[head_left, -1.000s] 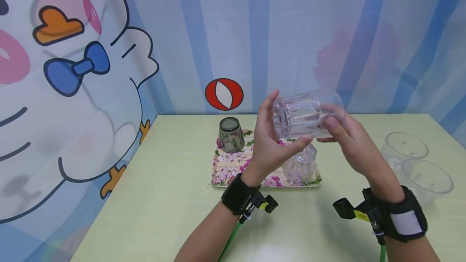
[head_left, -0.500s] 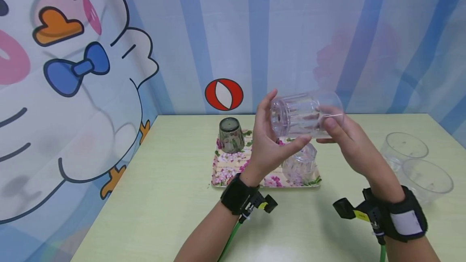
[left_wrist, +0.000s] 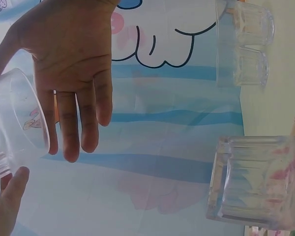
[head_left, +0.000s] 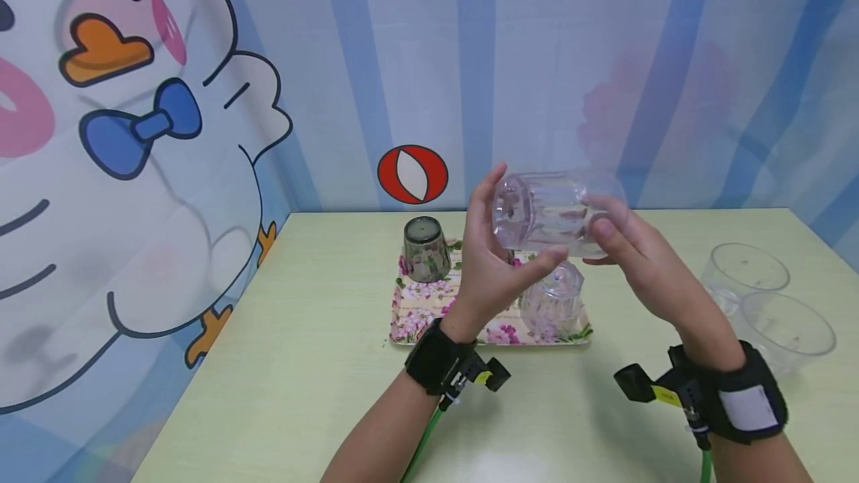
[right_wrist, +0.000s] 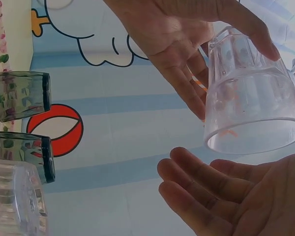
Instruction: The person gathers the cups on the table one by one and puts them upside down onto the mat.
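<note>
Clear ribbed plastic tumbler held sideways above floral tray, base toward 9 o'clock. My left hand cradles base end, thumb curled under; my right hand grips rim end, likely for turning it over. Faceted upturned glass below at 6; dark cup at 9.

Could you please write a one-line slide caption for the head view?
Both hands, left hand and right hand, hold a clear ribbed glass sideways above a floral tray.
</note>
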Demonstrator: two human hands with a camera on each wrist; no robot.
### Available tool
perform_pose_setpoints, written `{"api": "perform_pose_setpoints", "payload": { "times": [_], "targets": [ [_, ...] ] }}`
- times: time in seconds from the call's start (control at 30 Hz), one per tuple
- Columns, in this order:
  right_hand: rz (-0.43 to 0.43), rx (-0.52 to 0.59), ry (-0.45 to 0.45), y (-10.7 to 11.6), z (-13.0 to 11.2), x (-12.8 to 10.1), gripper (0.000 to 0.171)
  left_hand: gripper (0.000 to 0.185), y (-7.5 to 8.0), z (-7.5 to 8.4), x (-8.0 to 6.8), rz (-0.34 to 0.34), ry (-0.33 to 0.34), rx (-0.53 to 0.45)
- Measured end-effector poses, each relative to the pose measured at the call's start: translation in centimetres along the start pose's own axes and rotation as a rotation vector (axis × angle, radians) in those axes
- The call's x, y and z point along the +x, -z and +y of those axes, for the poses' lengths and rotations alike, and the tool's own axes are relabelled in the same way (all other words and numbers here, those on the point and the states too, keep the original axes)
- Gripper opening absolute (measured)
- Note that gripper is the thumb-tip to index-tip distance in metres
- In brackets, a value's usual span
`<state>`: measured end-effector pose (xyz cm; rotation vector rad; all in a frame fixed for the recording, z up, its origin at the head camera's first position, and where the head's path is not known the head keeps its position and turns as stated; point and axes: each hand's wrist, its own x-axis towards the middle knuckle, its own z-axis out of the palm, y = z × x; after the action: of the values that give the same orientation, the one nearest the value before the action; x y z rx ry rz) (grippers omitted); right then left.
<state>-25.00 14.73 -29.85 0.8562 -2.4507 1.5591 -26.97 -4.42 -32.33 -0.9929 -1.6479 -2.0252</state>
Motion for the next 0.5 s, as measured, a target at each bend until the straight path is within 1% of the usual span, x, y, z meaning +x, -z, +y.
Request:
{"api": "perform_pose_setpoints", "payload": {
  "times": [0.5],
  "targets": [
    [0.009,-0.027,-0.016,-0.09,-0.02,0.02,0.048,0.105,0.28,0.13,0.03,0.001,-0.001,-0.005]
  ]
}}
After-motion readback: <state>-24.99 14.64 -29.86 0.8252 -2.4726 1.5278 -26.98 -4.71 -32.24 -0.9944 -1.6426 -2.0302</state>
